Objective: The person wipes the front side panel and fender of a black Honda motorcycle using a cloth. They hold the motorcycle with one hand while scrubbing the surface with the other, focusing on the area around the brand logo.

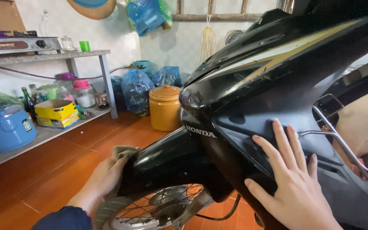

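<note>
My left hand (pixel 107 176) gripping a grey rag (pixel 123 152) against the black front fender (pixel 167 159), my right hand (pixel 292 179) open, flat on the motorbike's side panel (pixel 252 110)

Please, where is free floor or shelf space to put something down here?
Bare red floor lies between the low shelf and the front wheel, left of the left hand holding a rag. The shelf and the corner near the orange jar are crowded.

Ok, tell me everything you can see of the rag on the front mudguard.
The rag is a small, crumpled cloth, dull grey-brown and worn-looking. It is bunched in the left hand, which presses it against the front edge of the glossy black mudguard, above the spoked wheel. Most of it is hidden under the fingers.
</note>
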